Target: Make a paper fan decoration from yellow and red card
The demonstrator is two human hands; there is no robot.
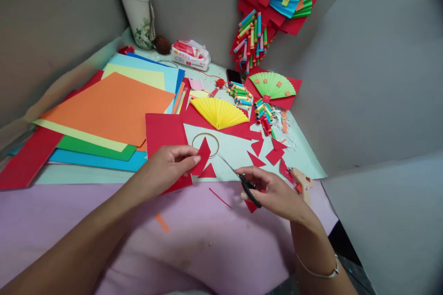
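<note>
My left hand (173,166) pinches a small pointed piece of red paper (203,153) between thumb and fingers, above a gold ring (218,140) lying on the pale sheet. In my right hand (268,189) is a pair of black-handled scissors (249,190), the blades pointing up and left toward the red piece but apart from it. Under that hand a bit of red paper shows. A red triangle (207,171) lies just below the held piece. Several more red scraps (275,156) are scattered to the right. A large red sheet (164,133) lies beside my left hand.
Coloured paper sheets (110,106) are stacked at left. A yellow folded fan (219,113), a green fan (273,85) and small paper rolls (238,94) lie farther back. A glue gun (302,182) rests at right. Behind stand a white cup (136,14) and a tissue pack (191,54).
</note>
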